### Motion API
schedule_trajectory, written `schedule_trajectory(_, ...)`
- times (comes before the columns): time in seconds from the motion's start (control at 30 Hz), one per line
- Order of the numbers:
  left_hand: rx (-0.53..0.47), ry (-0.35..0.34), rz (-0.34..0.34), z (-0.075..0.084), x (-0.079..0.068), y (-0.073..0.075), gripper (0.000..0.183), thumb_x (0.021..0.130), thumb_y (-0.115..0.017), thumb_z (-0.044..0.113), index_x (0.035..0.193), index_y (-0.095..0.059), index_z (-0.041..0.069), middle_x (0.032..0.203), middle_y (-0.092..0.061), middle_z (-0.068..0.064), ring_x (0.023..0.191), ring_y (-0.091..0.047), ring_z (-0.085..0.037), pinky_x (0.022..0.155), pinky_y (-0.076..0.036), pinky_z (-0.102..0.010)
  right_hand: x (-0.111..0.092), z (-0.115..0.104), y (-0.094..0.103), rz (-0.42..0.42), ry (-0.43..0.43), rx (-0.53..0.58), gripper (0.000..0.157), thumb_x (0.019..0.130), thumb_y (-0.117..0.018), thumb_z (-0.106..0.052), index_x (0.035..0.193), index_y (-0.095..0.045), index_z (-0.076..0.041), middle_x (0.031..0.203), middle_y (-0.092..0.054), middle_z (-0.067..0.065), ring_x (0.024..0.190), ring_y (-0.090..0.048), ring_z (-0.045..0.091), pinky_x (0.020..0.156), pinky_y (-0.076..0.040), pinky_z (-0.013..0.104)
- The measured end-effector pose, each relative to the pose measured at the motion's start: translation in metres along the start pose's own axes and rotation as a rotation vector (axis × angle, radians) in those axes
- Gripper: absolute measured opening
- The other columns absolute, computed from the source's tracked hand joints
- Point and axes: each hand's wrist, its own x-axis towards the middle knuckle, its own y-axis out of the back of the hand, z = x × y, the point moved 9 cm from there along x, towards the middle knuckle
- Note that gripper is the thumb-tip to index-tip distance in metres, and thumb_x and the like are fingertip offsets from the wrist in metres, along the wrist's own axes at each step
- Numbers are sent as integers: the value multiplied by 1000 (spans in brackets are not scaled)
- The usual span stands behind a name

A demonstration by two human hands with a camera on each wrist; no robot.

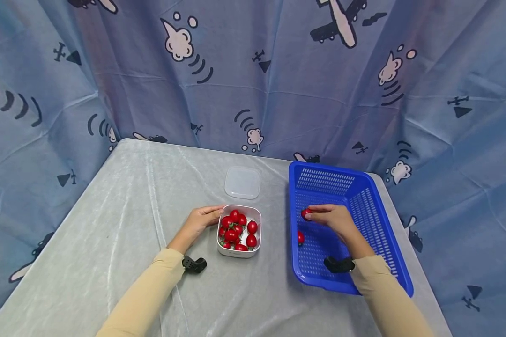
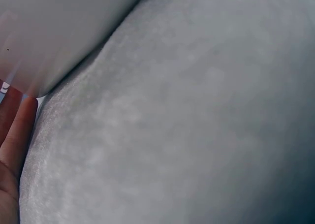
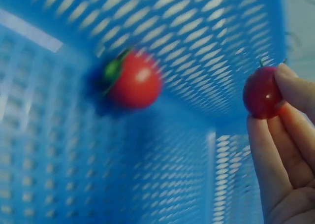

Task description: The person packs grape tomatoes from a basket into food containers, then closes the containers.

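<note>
My right hand [image 1: 334, 218] is over the blue basket, pinching a red cherry tomato [image 1: 306, 214] between thumb and fingertips. In the right wrist view the green stem of this held tomato [image 3: 264, 93] shows beside the thumb. Another cherry tomato [image 1: 301, 238] lies in the basket against its left wall. To the left stands a white square container [image 1: 239, 253] with several red tomatoes [image 1: 231, 235] inside. My left hand [image 1: 201, 220] touches the container's left side with its fingers extended. The left wrist view shows fingers [image 2: 22, 130] along the container's pale wall [image 2: 59, 32].
The blue slotted basket [image 1: 296, 262] takes up the right part of the table. A translucent square lid [image 1: 242, 182] lies behind the white container. Grey-white cloth [image 1: 130, 210] covers the table, and a blue patterned curtain [image 1: 227, 93] hangs along its back edge.
</note>
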Motion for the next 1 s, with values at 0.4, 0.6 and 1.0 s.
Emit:
schedule_trajectory(0.4, 28, 8, 2, 2, -1, 0, 43, 95, -68, 20, 130, -63, -3, 122, -71, -6, 91, -68, 2, 85, -56, -18, -39, -60, -17, 46, 128, 105, 51, 86, -79, -35, 126, -69, -6, 123, -71, 13, 102, -70, 14, 103, -53, 42)
schedule_trajectory(0.6, 26, 16, 6, 1, -1, -1, 42, 95, -68, 20, 130, -63, -3, 125, -70, -10, 92, -67, 2, 85, -56, -18, -50, -83, -41, 40, 163, 145, 44, 82, -82, -28, 118, -73, -5, 113, -75, 11, 94, -69, 11, 89, -57, 30)
schedule_trajectory(1.0, 20, 21, 9, -2, 1, 1, 44, 94, -70, 21, 130, -63, -2, 120, -72, -3, 91, -67, 3, 85, -56, -17, -69, -116, -92, 62, 219, 172, 31, 75, -88, -21, 103, -80, -8, 98, -78, 7, 107, -68, 24, 84, -49, 28)
